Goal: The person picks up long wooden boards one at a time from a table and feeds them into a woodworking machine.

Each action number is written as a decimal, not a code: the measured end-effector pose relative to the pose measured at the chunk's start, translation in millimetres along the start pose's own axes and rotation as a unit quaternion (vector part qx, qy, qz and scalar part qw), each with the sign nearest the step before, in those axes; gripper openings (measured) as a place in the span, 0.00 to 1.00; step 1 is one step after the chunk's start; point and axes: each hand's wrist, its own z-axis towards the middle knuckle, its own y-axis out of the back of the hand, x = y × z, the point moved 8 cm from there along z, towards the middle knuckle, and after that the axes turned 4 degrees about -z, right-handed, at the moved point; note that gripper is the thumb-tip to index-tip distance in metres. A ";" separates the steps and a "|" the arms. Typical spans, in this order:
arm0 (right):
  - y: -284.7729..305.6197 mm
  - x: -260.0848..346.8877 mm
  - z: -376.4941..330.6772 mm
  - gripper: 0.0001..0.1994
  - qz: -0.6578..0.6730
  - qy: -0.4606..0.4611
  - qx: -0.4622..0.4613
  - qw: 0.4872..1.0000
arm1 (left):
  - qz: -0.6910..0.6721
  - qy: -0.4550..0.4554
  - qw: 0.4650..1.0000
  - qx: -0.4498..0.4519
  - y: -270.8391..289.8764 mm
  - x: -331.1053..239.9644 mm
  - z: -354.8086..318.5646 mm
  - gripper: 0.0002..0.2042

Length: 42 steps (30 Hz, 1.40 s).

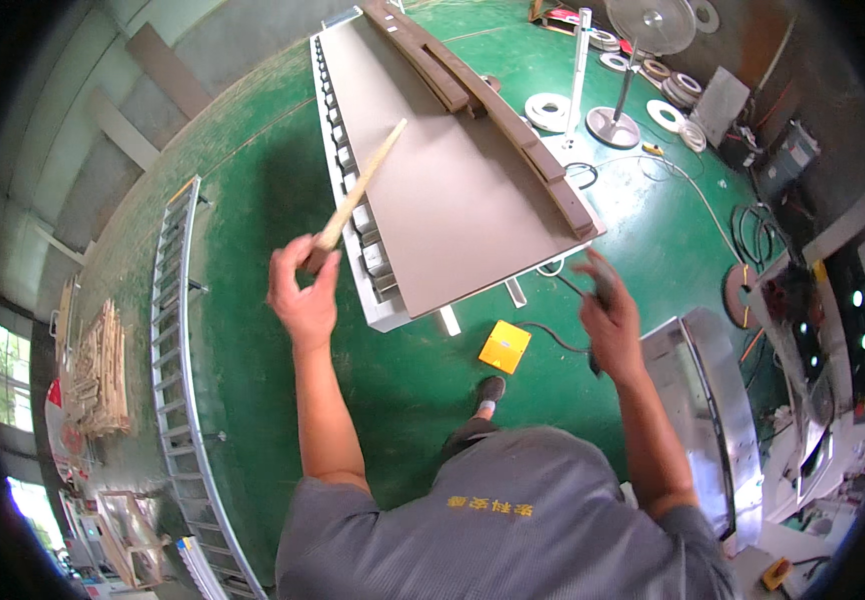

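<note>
My left hand (pixel 303 295) pinches the brown near end of a pale wooden stick (pixel 365 185). The stick slants up and away, its far part over a wide taupe panel (pixel 433 200). That panel lies on a long white bench (pixel 388 318) with grey rollers along its left edge. Off the bench's near right corner, my right hand (pixel 613 315) is raised with its fingers curled. Something dark shows in those fingers, too blurred to name. Long brown boards (pixel 513 125) lie along the right side of the panel.
A yellow box (pixel 505 347) with a cable sits on the green floor before my foot (pixel 491 390). To the left lies a metal ladder (pixel 175 370). A standing fan (pixel 613 128) and rolls of edge banding (pixel 550 112) are at the far right; a metal-sided machine (pixel 688 420) stands close right.
</note>
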 end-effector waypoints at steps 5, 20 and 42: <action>-84.5 152.1 14.1 0.36 -0.038 0.293 0.047 0.954 | -0.156 -0.270 0.949 0.052 -23.4 -154.9 32.2 0.14; -42.0 168.0 -1.4 0.30 -0.049 0.201 0.026 0.978 | -0.207 -0.270 0.939 0.053 -55.1 -216.2 9.8 0.19; 103.6 63.7 -154.8 0.44 0.176 0.030 -0.173 0.968 | -0.377 0.522 0.763 0.056 -240.7 72.6 -174.1 0.34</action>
